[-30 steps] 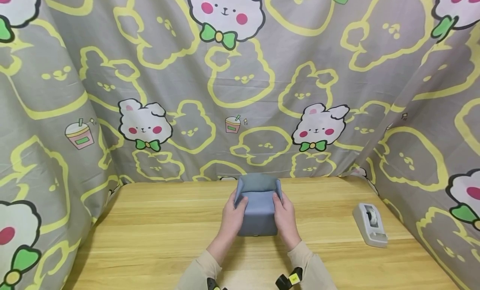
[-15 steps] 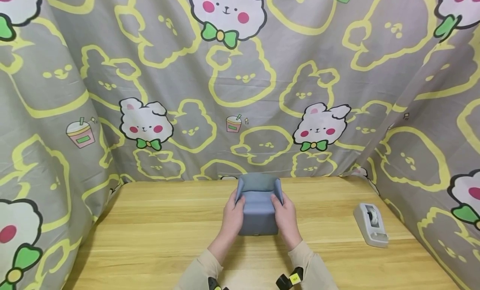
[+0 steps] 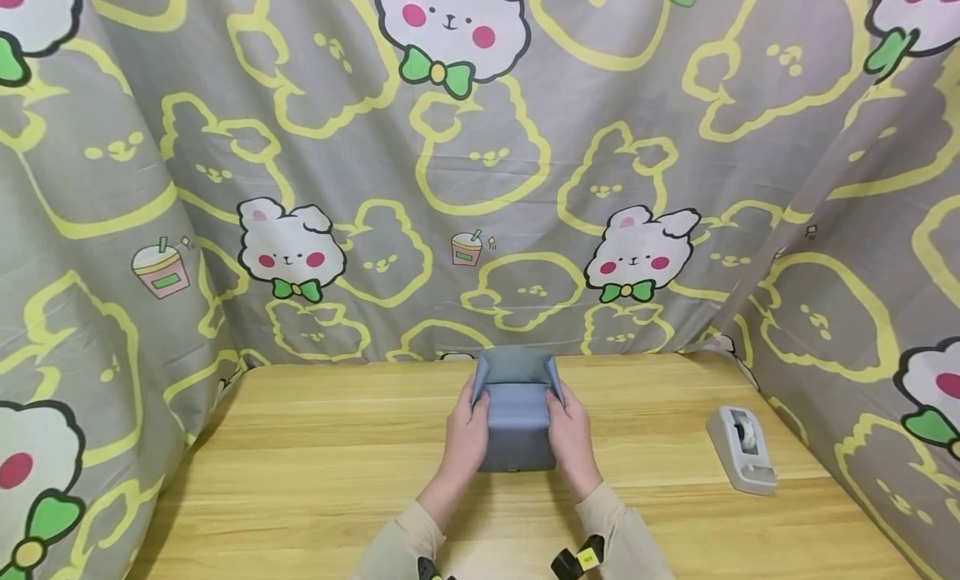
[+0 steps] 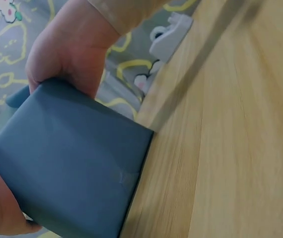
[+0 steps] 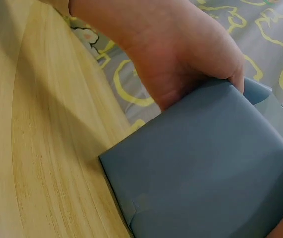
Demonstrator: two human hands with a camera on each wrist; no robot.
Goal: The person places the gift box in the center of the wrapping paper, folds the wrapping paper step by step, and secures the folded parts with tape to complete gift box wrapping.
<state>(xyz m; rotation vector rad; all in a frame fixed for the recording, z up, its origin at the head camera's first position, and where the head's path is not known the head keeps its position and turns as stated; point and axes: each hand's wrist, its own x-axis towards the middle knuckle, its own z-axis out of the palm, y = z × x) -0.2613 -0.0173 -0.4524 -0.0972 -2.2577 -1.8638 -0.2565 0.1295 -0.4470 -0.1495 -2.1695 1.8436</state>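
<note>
A box [image 3: 519, 407] wrapped in blue-grey paper stands on the table in the middle of the head view. Loose paper [image 3: 515, 366] rises as flaps at its far end and sides. My left hand [image 3: 467, 434] holds the left side, thumb on the upper face. On the other side my right hand [image 3: 572, 434] grips it the same way. Both hands' other fingers lie along the flaps, mostly hidden behind them. In the left wrist view the box's near face [image 4: 77, 153] shows smooth paper with a small clear patch [image 4: 126, 177] near its bottom edge.
A grey tape dispenser [image 3: 742, 449] with a roll in it stands on the wooden table [image 3: 315, 447] at the right. A patterned curtain [image 3: 450, 163] encloses the back and both sides, close to the table's far edge.
The side flaps lean slightly further inward at the far end, the right one most visibly. Both thumbs have shifted a little on the paper. The box and dispenser stay in place.
</note>
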